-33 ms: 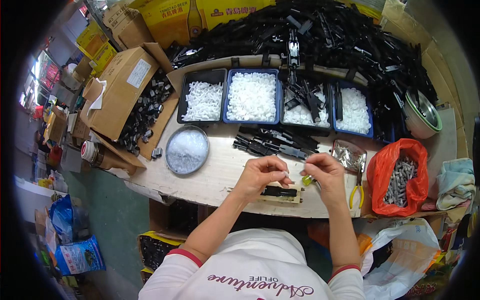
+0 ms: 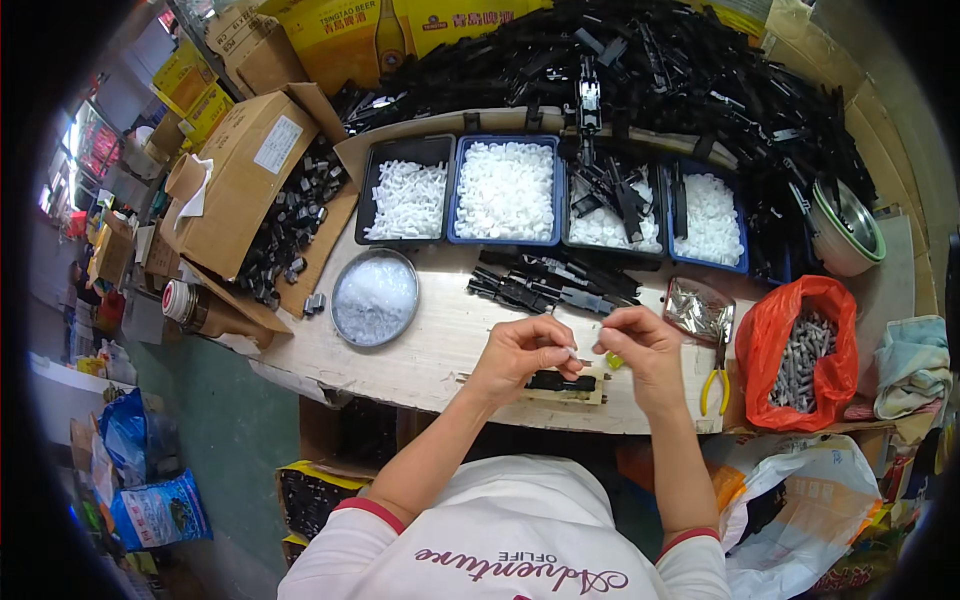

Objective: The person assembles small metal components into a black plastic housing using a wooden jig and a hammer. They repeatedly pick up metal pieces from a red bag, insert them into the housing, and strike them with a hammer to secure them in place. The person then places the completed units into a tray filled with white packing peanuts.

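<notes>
My left hand (image 2: 522, 352) and right hand (image 2: 640, 350) are nearly meeting over the near edge of the pale workbench (image 2: 440, 340); left fingers curled shut, thumb and forefinger pinching a small white piece (image 2: 571, 351) at the tips; right fingers also pinched close, but I can't tell what's in them, if anything; something small and yellow-green (image 2: 613, 361) shows just under that hand.

Directly below the hands: black part (image 2: 560, 381) lying on a small pale block (image 2: 572, 387), right at the bench's near edge; hands are above it, contact not clear.

Room: bare bench strip left of my left hand, running to the round metal dish of clear bits (image 2: 374, 297); right side is tight; yellow-handled pliers (image 2: 716, 378) just beside my right wrist, shiny packet (image 2: 698, 306) above them, red bag of grey pieces (image 2: 802, 350) at the right edge.

Ahead: loose row of black parts (image 2: 555, 282) just beyond the hands; behind it four trays in a line, black tray (image 2: 404, 198) and blue tray (image 2: 505, 190) of white pieces, two more (image 2: 610, 215), (image 2: 710, 220) partly covered by black parts; big black heap (image 2: 660, 70) against the back; metal bowl (image 2: 846, 228) far right.

Left: open cardboard box (image 2: 245, 180) spilling dark pieces (image 2: 290, 228) onto its flap, overhanging the bench's left edge.
</notes>
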The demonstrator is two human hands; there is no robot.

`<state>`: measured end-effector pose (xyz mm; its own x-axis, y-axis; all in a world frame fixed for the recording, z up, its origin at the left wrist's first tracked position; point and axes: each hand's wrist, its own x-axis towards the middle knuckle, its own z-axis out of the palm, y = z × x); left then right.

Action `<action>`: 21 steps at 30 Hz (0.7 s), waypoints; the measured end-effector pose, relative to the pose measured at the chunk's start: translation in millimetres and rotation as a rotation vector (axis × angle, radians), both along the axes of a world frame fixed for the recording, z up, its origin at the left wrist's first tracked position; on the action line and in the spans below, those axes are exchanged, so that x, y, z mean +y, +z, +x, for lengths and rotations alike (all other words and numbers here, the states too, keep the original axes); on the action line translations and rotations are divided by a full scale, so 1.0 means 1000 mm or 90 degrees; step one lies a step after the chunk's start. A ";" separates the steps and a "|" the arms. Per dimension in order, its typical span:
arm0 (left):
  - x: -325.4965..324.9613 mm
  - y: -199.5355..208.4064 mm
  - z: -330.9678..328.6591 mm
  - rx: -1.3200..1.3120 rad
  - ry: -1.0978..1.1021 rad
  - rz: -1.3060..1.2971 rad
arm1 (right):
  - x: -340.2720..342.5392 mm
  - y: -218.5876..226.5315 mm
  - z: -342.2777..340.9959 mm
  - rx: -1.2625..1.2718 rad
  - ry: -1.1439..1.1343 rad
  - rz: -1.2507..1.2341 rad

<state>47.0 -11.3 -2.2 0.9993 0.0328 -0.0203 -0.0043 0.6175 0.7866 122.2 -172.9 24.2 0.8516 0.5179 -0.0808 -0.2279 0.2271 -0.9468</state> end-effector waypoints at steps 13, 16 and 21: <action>0.005 -0.010 -0.024 -0.116 0.071 0.084 | 0.027 0.004 -0.021 0.075 0.077 -0.003; 0.005 -0.008 -0.026 -0.133 0.091 0.132 | 0.029 0.003 -0.022 0.113 0.068 0.005; 0.005 -0.006 -0.030 -0.101 0.112 0.180 | 0.028 0.001 -0.020 0.102 0.094 -0.032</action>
